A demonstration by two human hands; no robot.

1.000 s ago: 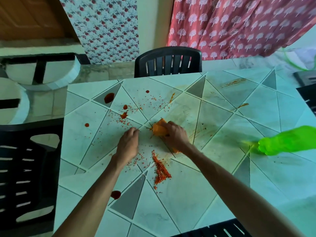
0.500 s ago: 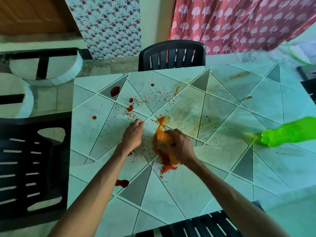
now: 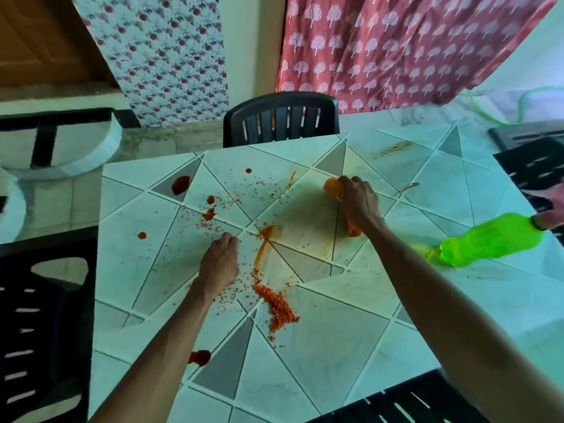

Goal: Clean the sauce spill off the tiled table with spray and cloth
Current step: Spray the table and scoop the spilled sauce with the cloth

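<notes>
One orange cloth point(image 3: 333, 187) far-centre on counter point(image 3: 320, 355), right hand point(image 3: 360, 201) grip wrapped round it | left hand point(image 3: 219, 265) grip curled, seemingly empty, beside sauce spill point(image 3: 277, 306) | green spray bottle point(image 3: 491, 244) lying right.

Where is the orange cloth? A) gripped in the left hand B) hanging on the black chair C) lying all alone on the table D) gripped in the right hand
D: the right hand has its fingers curled round the orange cloth on the tiled table, while the left hand rests on the tiles and holds nothing.
</notes>
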